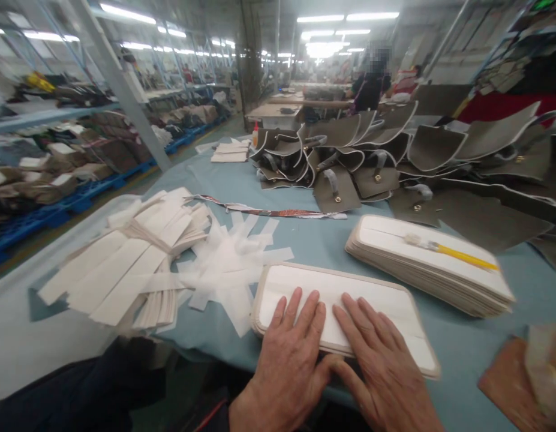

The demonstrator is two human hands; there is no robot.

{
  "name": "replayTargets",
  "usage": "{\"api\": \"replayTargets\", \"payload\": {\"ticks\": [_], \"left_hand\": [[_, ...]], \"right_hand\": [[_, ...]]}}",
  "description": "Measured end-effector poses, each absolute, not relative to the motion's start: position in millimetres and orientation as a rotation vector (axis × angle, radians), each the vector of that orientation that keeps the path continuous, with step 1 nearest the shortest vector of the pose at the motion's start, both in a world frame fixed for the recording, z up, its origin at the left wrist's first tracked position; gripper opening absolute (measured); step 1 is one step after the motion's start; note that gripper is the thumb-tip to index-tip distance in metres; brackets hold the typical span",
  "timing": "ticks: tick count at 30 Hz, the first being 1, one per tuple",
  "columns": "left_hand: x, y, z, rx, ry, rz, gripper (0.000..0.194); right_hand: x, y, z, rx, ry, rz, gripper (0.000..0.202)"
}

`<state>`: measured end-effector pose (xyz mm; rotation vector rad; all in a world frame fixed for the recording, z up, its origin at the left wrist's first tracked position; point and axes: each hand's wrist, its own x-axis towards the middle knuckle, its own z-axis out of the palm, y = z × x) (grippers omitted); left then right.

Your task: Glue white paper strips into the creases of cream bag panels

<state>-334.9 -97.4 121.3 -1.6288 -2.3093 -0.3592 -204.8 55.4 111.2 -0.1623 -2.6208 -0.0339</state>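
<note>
Both palms rest flat on a white rounded rectangular panel (385, 299) with a beige edge, which tops a low stack near the table's front edge. My left hand (289, 354) covers its left-middle part, fingers stretched out. Just to the right, my right hand (379, 354) lies with its fingers spread on the same panel, and the two thumbs meet at the near edge. Behind it to the right stands a taller stack of similar panels (394, 234). A brush with a yellow handle (466, 257) lies on top of that stack.
White translucent strips (228, 252) and piles of cream strips (129, 264) lie to the left. A narrow patterned strip (278, 212) crosses the blue table cover (304, 243). Dark grey-brown bag pieces (340, 183) crowd the back right. A brown item (507, 378) sits at right.
</note>
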Motion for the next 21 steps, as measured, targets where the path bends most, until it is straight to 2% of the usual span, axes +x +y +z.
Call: {"api": "replayTargets", "payload": {"ticks": [7, 17, 21], "left_hand": [[-356, -129, 112, -1.392, -2.426, -0.412, 0.066], [-367, -136, 97, -1.463, -2.357, -0.502, 0.079], [-369, -153, 98, -1.474, -2.213, -0.625, 0.078]], "right_hand": [[-203, 70, 90, -0.064, -2.602, -0.056, 0.076], [-210, 83, 67, -0.031, -2.507, -0.134, 0.077], [-202, 80, 87, -0.083, -2.490, -0.129, 0.073]]}}
